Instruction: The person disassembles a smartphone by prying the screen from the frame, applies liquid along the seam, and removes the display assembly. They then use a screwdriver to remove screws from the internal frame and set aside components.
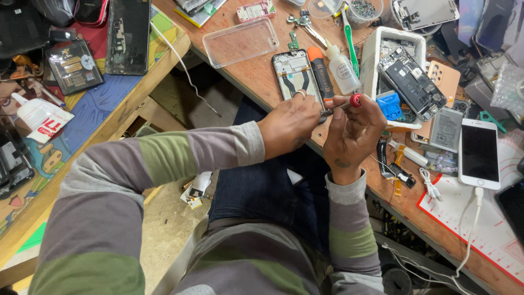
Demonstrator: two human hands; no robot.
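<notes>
The right hand (353, 134) pinches a small screwdriver (341, 105) with a red cap, fingers closed narrowly on its shaft. The tool's long axis runs roughly from 3 o'clock, where the cap sits, toward 9 o'clock, where its tip meets the left hand (289, 123). The left hand is curled shut, its fingertips at the lower edge of an opened phone frame (296, 76); whether it pinches a small part there or simply steadies the frame cannot be told, since the knuckles hide the spot.

The frame lies flat on the tabletop (256, 76), its long axis running 12 to 6 o'clock, directly at 12 o'clock from the left hand and at about 10 o'clock from the right. The left hand is the nearer, touching it; the right reaches it only through the screwdriver tip.

Just beside the frame at 3 o'clock lie an orange-capped tool (320, 74) and a small squeeze bottle (342, 68). A clear phone case (240, 42) lies at 11 o'clock, and a white tray (371, 60) with another opened phone stands farther toward 3 o'clock.
</notes>
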